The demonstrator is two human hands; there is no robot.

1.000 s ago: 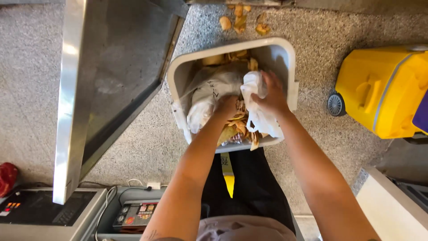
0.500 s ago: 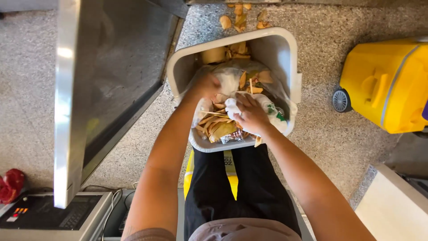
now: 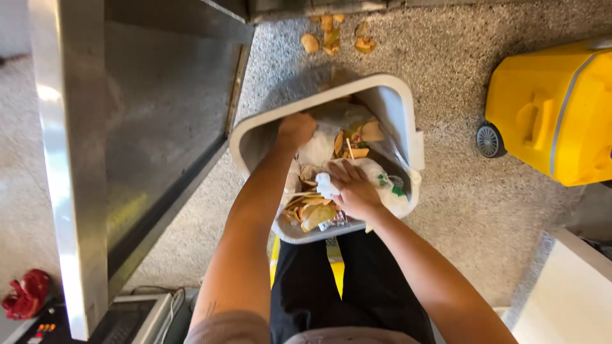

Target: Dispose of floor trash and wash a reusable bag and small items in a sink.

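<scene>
2 hands (image 3: 354, 191) inside bin (image 3: 408, 121), white wrapper (image 3: 325, 186) under right fingers

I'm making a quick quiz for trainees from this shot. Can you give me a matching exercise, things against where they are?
Things:
1. left hand
2. right hand
3. yellow wheeled container
4. red cloth

Places:
A. bottom left corner
B. on the white crumpled bag in the bin
C. deep in the grey bin, near its far side
D. on the floor to the right

Pairs: 1-C, 2-B, 3-D, 4-A

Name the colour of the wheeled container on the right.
Bright yellow container, seen in the head view.
</scene>
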